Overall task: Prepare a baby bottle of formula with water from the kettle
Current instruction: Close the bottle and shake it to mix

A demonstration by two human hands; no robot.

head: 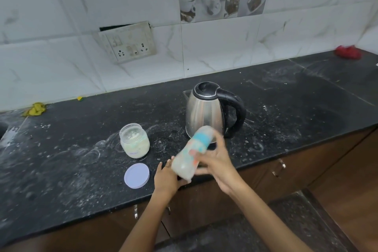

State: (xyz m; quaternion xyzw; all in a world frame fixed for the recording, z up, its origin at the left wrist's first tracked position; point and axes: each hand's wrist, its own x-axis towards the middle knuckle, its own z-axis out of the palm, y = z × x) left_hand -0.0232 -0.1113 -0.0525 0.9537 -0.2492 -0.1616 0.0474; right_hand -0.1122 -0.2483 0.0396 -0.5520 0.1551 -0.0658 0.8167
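Two bare forearms reach in from the bottom edge toward the front lip of a black speckled stone countertop (286, 108), which is smeared with white powdery streaks and ring marks. The right hand (216, 161) has its fingers curled round a blurred, tilted clear baby bottle with a blue collar (189, 154), held in the air just above the counter edge. The left hand (165, 178) lies below the bottle's base with fingers straight (whether it touches the bottle is unclear). Just behind the bottle stands a stainless steel electric kettle with a black lid and handle (206, 112). Left of it sits an open clear jar of pale powder (134, 141), and its round lilac lid (136, 175) lies flat nearer the front. White marble-look tiles (61, 26) cover the wall, with a loose, tilted switch-and-socket plate (127, 42). A yellow rag (35, 109) and a red cloth (347, 51) lie at the far corners. Brown wooden cabinet fronts (276, 174) run beneath.
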